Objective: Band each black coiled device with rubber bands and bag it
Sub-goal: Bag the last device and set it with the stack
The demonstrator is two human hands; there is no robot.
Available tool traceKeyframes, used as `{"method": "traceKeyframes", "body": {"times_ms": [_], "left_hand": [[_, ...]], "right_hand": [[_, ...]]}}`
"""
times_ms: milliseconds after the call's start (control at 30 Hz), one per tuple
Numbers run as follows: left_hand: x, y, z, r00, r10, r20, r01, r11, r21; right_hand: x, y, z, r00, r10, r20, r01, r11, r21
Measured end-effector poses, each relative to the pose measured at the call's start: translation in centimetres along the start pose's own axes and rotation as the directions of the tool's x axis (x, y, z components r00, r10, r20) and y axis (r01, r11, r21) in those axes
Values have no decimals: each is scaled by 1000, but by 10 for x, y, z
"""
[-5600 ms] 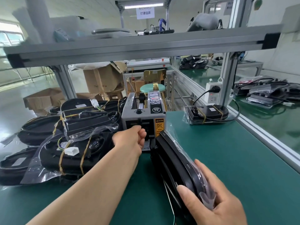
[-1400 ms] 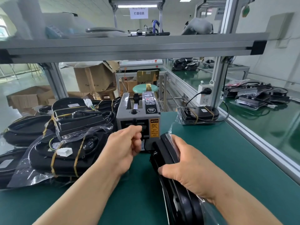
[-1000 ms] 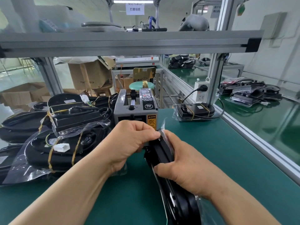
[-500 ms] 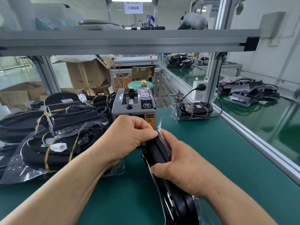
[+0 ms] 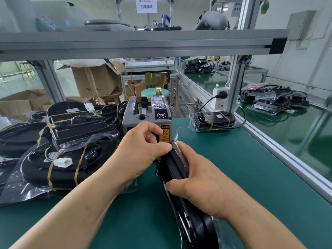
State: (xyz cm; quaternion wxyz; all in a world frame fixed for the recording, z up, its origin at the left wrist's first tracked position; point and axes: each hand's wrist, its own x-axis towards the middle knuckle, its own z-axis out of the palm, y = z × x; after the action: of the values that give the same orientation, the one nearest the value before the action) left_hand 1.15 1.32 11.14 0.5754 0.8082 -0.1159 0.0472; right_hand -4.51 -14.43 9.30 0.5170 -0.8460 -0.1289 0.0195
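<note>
A black coiled device (image 5: 195, 225) in a clear plastic bag stands on edge on the green table (image 5: 233, 164), running from the tape dispenser toward me. My right hand (image 5: 195, 177) grips its upper part, fingers wrapped over the bagged edge. My left hand (image 5: 143, 150) has its fingers curled and pinches at the bag's folded top end, right in front of the dispenser; what sits between its fingertips is too small to tell.
A grey tape dispenser (image 5: 147, 115) stands just behind my hands. Several banded, bagged black devices (image 5: 59, 159) are piled at the left. One more bagged device (image 5: 213, 120) lies at the back right by a white power socket (image 5: 220, 97). An aluminium rail (image 5: 280, 151) borders the table's right side.
My right hand slid from the device's near end up to its top. My left hand came back from the dispenser's mouth and settled on the bag's top end, where both hands now meet.
</note>
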Motion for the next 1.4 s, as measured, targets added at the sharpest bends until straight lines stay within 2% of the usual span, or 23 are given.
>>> {"method": "traceKeyframes", "body": {"times_ms": [133,267,367,533,733,833,1300,1400], "left_hand": [[-8,-5,10,988,-151,43,157,957,-244],[-13,-6,7,991,-129,-15,117,935,-334],[-14,-6,4,995,-80,-66,59,961,-271],[-15,-6,5,998,15,-54,-25,982,-188],[-11,0,-8,964,254,73,-262,956,133],[-6,8,-17,937,314,154,-342,916,209],[-1,13,-30,906,314,284,-393,873,290],[-2,12,-30,914,304,269,-374,889,266]], "right_hand": [[-1,-1,2,1000,-26,-16,25,999,-43],[-3,-1,3,1000,-20,-20,19,999,-43],[-4,-2,3,1000,-21,-16,20,999,-41],[-5,-4,3,999,-25,-23,24,998,-51],[-6,-3,5,1000,-26,-17,25,1000,-11],[-6,-3,6,1000,-14,-11,14,1000,-21],[-9,-8,11,1000,-2,-16,2,999,-47],[-11,-8,12,1000,2,-8,-2,999,-43]]}}
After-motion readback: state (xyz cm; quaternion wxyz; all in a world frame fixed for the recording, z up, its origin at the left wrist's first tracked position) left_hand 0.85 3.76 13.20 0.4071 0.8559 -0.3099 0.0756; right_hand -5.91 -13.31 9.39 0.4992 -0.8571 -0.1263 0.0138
